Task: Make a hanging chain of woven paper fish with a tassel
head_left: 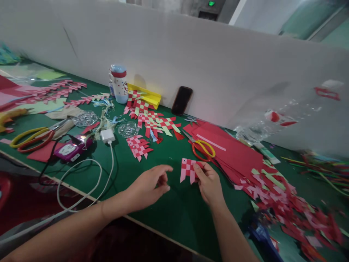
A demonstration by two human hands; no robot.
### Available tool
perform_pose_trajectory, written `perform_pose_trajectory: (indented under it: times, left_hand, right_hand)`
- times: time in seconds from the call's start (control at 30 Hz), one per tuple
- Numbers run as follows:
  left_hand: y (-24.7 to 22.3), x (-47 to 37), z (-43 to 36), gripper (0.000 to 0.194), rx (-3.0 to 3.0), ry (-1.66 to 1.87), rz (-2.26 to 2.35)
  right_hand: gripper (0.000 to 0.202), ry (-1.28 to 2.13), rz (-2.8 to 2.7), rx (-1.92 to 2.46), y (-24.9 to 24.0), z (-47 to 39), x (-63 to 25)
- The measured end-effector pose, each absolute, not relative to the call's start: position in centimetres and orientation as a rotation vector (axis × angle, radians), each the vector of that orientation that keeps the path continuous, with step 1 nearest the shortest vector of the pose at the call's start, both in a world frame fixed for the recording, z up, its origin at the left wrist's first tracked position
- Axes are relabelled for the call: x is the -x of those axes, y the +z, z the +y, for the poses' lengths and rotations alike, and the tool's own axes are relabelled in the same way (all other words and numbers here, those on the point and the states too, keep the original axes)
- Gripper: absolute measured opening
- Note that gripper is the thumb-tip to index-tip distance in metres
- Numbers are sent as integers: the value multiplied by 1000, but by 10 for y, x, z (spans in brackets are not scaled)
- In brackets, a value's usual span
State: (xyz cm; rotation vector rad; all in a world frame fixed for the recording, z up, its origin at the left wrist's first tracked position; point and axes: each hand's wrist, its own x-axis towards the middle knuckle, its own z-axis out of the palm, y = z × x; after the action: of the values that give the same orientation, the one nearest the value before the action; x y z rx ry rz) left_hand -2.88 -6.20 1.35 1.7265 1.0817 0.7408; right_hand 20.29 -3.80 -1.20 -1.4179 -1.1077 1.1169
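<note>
My right hand [209,183] pinches a small woven paper fish [188,170], red and pink checkered, by its right edge just above the green table [169,214]. To its left my left hand [149,186] hovers over the table with fingers loosely apart and nothing in them, a short gap from the fish. Red-and-yellow scissors [201,147] lie just beyond the fish on a stack of red paper sheets [231,151].
More woven fish [139,146] lie further back, near a small bottle [119,83], a yellow box [148,96] and a leaning phone [181,100]. A charger with white cable [107,136], bead dishes [128,129], second scissors [32,137] sit left. Paper scraps [286,200] pile right.
</note>
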Motion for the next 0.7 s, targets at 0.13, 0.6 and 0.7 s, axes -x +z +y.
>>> perform_pose_trajectory:
  times: [0.13, 0.6, 0.7]
  left_hand:
    - [5, 62, -95, 18, -2083, 843, 1178]
    - [-17, 103, -97, 38, -2393, 972, 1398]
    - [-17, 108, -95, 45, -2403, 883, 1450]
  right_hand:
    - [35, 1239, -1214, 1418, -1, -35, -178]
    - [35, 1239, -1699, 1494, 5, 22, -76]
    - [33, 1129, -1813, 1545, -2, 31, -69]
